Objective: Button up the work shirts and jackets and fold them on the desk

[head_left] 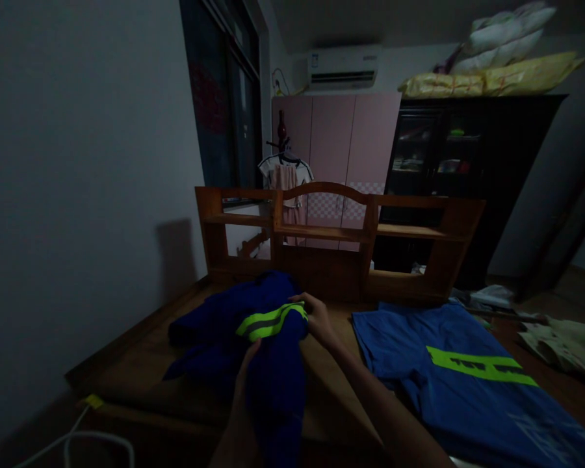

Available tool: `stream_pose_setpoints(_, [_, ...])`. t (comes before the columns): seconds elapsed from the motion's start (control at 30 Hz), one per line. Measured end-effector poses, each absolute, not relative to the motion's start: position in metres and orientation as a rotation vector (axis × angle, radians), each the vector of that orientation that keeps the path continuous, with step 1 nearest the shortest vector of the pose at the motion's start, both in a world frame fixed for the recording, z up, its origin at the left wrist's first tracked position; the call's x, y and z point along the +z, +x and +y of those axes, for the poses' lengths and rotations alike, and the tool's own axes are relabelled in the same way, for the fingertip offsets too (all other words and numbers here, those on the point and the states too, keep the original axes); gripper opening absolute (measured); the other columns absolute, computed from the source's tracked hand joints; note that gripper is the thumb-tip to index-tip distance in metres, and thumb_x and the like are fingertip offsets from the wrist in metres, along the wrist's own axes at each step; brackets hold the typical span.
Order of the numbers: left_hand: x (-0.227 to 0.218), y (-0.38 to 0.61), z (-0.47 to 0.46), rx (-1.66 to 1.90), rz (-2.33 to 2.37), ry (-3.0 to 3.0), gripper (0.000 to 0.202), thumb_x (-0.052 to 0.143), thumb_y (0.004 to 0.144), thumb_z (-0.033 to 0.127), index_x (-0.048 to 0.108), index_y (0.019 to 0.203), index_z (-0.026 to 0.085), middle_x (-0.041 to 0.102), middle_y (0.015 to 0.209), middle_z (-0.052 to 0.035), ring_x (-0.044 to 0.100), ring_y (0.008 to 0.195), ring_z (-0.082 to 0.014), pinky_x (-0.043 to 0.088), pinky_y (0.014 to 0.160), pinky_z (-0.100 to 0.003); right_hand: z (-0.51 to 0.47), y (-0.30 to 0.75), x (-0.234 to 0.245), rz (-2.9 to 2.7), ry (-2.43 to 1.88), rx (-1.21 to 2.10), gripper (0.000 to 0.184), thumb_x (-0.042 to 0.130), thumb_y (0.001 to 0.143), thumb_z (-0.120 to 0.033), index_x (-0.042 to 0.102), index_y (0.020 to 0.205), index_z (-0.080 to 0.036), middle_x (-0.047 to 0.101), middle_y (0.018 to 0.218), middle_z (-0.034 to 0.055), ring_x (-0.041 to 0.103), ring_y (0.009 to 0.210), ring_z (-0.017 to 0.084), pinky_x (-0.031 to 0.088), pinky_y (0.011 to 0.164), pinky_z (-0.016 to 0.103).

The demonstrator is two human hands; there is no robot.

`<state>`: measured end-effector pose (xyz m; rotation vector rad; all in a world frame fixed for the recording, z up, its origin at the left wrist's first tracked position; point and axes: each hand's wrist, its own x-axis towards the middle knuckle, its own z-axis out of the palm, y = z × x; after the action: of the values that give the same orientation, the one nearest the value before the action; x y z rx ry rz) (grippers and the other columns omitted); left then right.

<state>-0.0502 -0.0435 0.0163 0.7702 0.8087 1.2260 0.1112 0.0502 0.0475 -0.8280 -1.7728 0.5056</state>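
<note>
A dark blue garment [277, 370] with a yellow-green and grey reflective band [268, 324] lies bunched on a wooden bed board [331, 390]. One part of it stretches toward me and hangs over the near edge. My right hand [316, 315] is closed on the cloth at the right end of the band. On the left side of that same part, below the band, my left hand [247, 364] grips the cloth, its fingers partly hidden by the fabric. To the right, blue shorts [448, 364] with a bright green stripe lie spread flat.
A wooden headboard with shelves [326, 232] closes off the far side. The wall [88, 195] runs along the left. A white cable [97, 435] loops at the lower left. Pale cloth [565, 344] lies at far right. Beyond stand pink [331, 143] and dark cabinets [472, 156].
</note>
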Motion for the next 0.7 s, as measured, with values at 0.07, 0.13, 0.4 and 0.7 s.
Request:
stream_pose_setpoints(0.07, [0.025,-0.070,-0.044,1.338,0.991,0.957,0.052,0.041,0.076,0.067,0.062,0.102,0.027,0.069,0.101,-0.0063,0.064,0.096,-0.0269,0.053,0.077,-0.038,0.060,0.112,0.061,-1.701,-0.853,0.469,0.019,0.052,0.073,-0.020,0.061,0.090,-0.020,0.064,0.088,0.0020,0.059,0.081,0.018,0.047,0.073,0.029])
stream_pose_setpoints(0.13, [0.037,-0.084,-0.044,1.372,1.252,1.377,0.055,0.047,0.074,0.068,0.059,0.109,0.027,0.069,0.096,-0.0072,0.065,0.091,-0.0284,0.051,0.076,-0.038,0.069,0.117,0.079,-1.624,-0.869,0.425,0.018,0.052,0.073,-0.021,0.058,0.090,-0.020,0.063,0.087,0.0017,0.058,0.082,0.018,0.046,0.073,0.028])
stream_pose_setpoints(0.4, [0.104,-0.085,0.013,0.979,2.391,2.328,0.052,0.044,0.086,0.051,0.046,0.128,0.021,0.068,0.076,-0.0151,0.066,0.076,-0.0342,0.044,0.071,-0.040,0.076,0.158,0.172,-1.474,-0.803,0.059,0.024,0.046,0.066,-0.013,0.056,0.086,-0.019,0.062,0.086,0.0025,0.057,0.083,0.017,0.044,0.075,0.025])
stream_pose_setpoints(0.7, [0.204,-0.064,0.085,1.674,1.989,2.152,0.037,0.041,0.087,0.021,0.040,0.122,0.011,0.065,0.093,-0.0165,0.063,0.091,-0.0322,0.043,0.078,-0.041,0.059,0.191,0.254,-1.373,-0.794,-0.327,0.026,0.044,0.068,-0.009,0.055,0.089,-0.019,0.060,0.087,0.0032,0.055,0.080,0.016,0.044,0.074,0.029])
